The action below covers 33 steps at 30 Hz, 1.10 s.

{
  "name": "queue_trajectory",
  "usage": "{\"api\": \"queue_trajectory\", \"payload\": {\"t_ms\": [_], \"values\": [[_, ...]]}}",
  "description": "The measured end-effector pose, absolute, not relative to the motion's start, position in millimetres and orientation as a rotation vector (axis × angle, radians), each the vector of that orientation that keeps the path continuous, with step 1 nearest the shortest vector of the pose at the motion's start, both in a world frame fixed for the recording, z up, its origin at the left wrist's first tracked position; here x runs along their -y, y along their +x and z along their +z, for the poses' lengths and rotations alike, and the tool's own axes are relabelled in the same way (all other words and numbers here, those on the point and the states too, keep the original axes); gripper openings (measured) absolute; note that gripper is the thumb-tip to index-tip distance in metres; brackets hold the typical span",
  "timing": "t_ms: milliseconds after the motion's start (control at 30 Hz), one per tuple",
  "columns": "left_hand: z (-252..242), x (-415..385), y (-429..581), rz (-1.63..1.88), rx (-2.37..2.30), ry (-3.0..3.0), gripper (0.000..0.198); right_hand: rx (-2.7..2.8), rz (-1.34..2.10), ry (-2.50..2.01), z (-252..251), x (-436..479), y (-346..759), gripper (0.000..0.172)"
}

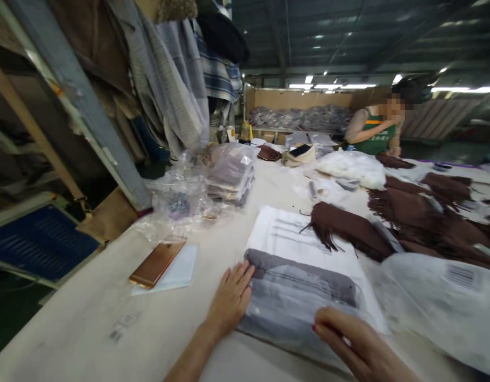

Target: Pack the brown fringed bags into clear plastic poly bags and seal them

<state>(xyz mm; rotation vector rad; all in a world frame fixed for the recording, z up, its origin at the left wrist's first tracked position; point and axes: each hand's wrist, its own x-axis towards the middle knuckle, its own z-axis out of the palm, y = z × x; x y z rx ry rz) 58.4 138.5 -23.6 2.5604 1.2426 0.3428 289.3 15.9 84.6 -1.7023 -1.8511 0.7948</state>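
Observation:
A grey folded textile in a clear plastic bag [288, 302] lies on the table, partly over a white printed sheet [284, 228]. My left hand [231, 297] rests on the left edge of the bag, its fingers stretched out. Over the lower right part of the bag is my right hand [348, 337], its fingers curled and pressed together. What it pinches, if anything, is too blurred to name. A brown fringed scarf [348, 228] lies across the sheet's upper right.
A phone [155, 265] lies on light blue paper [185, 270] at left. Behind are stacked bagged textiles [231, 172] and loose plastic bags [173, 196]. Brown scarves [412, 207] and a filled white bag [444, 302] lie at right. A person [374, 130] is across the table.

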Motion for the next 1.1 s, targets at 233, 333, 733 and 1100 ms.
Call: {"api": "queue_trajectory", "payload": {"t_ms": [233, 333, 733, 1100], "values": [[-30, -136, 56, 0.393, -1.194, 2.504, 0.053, 2.583, 0.697, -1.626, 73, -135, 232, 0.016], [-31, -135, 57, 0.418, -1.205, 2.494, 0.056, 2.622, 0.661, -1.747, 55, -152, 219, 0.016], [-24, -135, 58, 0.359, -1.218, 2.45, 0.06, 2.217, 0.187, -2.361, 54, -140, 257, 0.027], [-36, -141, 50, 0.538, -1.261, 2.193, 0.055, 2.505, -0.366, -1.087, -35, -51, 237, 0.069]]}}
